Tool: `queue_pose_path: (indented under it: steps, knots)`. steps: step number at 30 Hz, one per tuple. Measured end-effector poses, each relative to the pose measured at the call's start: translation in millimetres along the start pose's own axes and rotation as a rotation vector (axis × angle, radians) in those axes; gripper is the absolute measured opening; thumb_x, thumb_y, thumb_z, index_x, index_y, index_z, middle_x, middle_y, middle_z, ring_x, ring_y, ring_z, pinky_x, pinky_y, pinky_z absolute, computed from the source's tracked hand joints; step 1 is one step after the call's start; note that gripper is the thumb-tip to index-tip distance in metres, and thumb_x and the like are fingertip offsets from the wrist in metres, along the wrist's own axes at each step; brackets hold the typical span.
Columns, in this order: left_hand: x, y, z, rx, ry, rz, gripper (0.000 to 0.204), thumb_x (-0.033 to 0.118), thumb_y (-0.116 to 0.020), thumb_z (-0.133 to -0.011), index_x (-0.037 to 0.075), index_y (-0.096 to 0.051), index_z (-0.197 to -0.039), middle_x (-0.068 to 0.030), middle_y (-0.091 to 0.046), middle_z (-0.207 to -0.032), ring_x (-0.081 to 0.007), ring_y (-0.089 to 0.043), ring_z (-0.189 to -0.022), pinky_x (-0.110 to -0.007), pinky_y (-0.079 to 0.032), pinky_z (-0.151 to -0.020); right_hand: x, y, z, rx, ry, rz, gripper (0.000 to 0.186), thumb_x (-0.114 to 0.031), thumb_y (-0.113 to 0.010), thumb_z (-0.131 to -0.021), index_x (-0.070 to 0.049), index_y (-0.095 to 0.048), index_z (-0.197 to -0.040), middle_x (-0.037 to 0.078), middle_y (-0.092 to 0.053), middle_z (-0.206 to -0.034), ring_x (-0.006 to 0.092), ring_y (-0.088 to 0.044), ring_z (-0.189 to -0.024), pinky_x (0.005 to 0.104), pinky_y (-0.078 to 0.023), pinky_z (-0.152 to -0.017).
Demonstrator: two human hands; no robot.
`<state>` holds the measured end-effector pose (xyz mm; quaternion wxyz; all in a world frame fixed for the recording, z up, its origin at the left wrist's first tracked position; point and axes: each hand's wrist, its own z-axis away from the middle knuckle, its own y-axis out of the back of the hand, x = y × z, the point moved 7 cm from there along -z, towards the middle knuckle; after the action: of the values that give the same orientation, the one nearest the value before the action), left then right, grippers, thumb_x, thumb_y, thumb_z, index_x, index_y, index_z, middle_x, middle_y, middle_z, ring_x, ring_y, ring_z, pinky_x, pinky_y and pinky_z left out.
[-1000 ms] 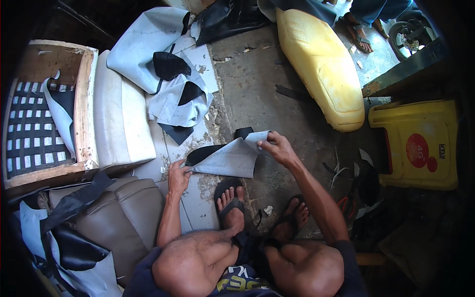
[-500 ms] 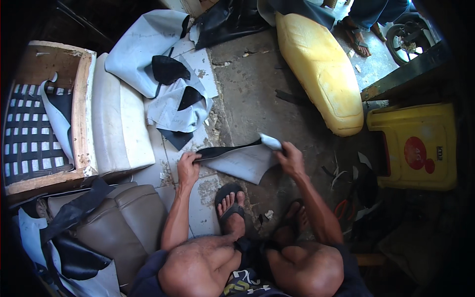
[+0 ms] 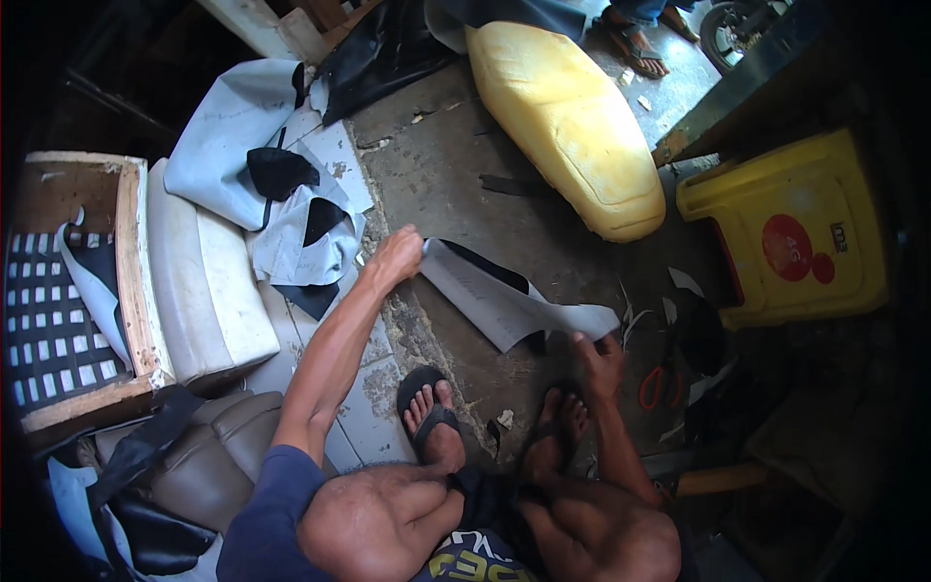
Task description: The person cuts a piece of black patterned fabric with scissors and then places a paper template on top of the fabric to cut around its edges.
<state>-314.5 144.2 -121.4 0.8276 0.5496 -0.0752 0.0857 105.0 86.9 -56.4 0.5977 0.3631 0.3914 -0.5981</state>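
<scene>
Between my two hands a piece of upholstery vinyl (image 3: 485,296) is stretched above the floor, its pale grey backing facing up and a black side showing along its far edge. My left hand (image 3: 398,254) is closed on the far left corner. At the near right end, my right hand (image 3: 598,359) pinches the other edge, the thumb on top of the pale side. The vinyl's right end curls up a little. Beyond it lies a yellow foam seat (image 3: 582,136), apart from both hands.
More vinyl cuttings (image 3: 305,233) lie on the white tiles at left, beside a cream cushion (image 3: 208,272) and a wooden frame with webbing (image 3: 131,281). Orange-handled scissors (image 3: 661,386) rest on the floor at right, near a yellow plastic panel (image 3: 790,233). Another person's foot (image 3: 640,53) shows at the top.
My left hand has moved away from me and my right hand closer, so the vinyl now slants down to the right. The whole view has shifted too.
</scene>
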Motion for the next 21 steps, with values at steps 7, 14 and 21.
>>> queue_pose_path:
  steps: [7,14,21]
  knots:
    - [-10,10,32,-0.041,0.125,-0.053,0.036,-0.001,-0.074,-0.070,0.013,-0.079,-0.104,-0.0185,-0.063,-0.114,-0.0378,-0.064,-0.112,-0.047,-0.054,-0.092,61,-101,28,-0.644,-0.442,-0.181,0.038,-0.025,-0.077,-0.088,-0.002,-0.068,-0.117,0.006,-0.071,-0.101,0.0142,-0.067,-0.089,0.0295,-0.054,-0.078]
    - [-5,10,39,0.098,0.180,-0.090,0.015,0.002,-0.068,-0.078,0.007,-0.077,-0.089,-0.0187,-0.061,-0.111,-0.0386,-0.062,-0.112,-0.050,-0.051,-0.095,47,-62,-48,-0.489,0.154,0.388,0.035,-0.026,-0.076,-0.087,-0.003,-0.074,-0.114,0.014,-0.053,-0.145,0.0253,-0.050,-0.134,0.0401,-0.041,-0.108]
    - [-16,10,42,0.109,0.221,0.010,0.019,0.001,-0.067,-0.077,0.006,-0.077,-0.093,-0.0182,-0.059,-0.114,-0.0393,-0.063,-0.110,-0.052,-0.052,-0.092,-32,-40,-64,-0.248,0.013,0.408,0.034,-0.024,-0.072,-0.091,-0.001,-0.072,-0.116,0.011,-0.073,-0.105,0.0159,-0.067,-0.088,0.0313,-0.053,-0.081]
